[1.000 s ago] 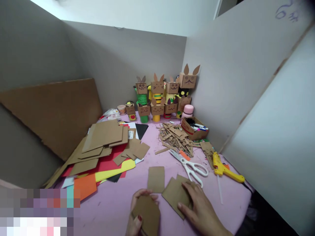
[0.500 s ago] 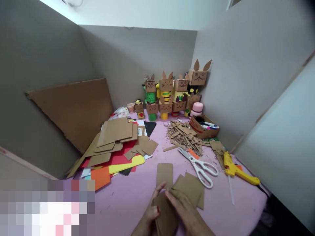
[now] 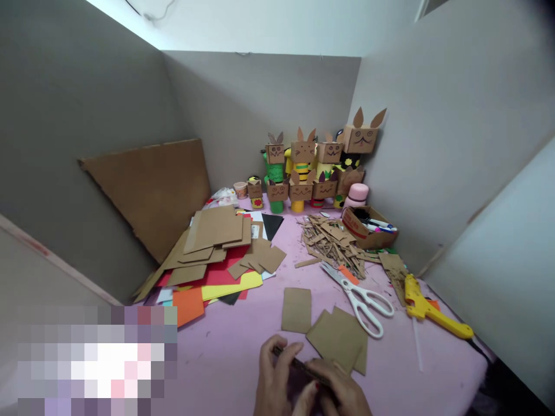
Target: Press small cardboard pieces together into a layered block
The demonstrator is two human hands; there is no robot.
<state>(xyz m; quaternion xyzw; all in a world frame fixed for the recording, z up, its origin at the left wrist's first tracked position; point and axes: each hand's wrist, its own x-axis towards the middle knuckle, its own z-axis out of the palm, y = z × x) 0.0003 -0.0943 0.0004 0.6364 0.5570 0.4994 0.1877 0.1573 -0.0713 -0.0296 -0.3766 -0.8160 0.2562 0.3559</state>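
Low in the head view, my left hand (image 3: 280, 372) and my right hand (image 3: 336, 384) both grip a piece of cardboard (image 3: 299, 364). It is turned so that its dark corrugated edge faces up; its lower part is hidden by my fingers. Just beyond my hands a brown cardboard rectangle (image 3: 296, 310) lies flat on the purple tablecloth (image 3: 217, 370). To its right, more cardboard pieces (image 3: 338, 341) overlap one another. White-handled scissors (image 3: 362, 300) lie beside them with the blades pointing away to the left.
On the right rests a yellow glue gun (image 3: 437, 315). Behind the scissors is a heap of cardboard scraps (image 3: 333, 240) near a box of pens (image 3: 370, 228). Cardboard sheets (image 3: 212, 231) and coloured paper (image 3: 232, 286) pile up at left. Cardboard animal figures (image 3: 301, 190) stand at the back.
The cardboard in my hands has been tipped from face-up to edge-up. My left hand now curls over its far end. The whole scene has shifted slightly right in view.
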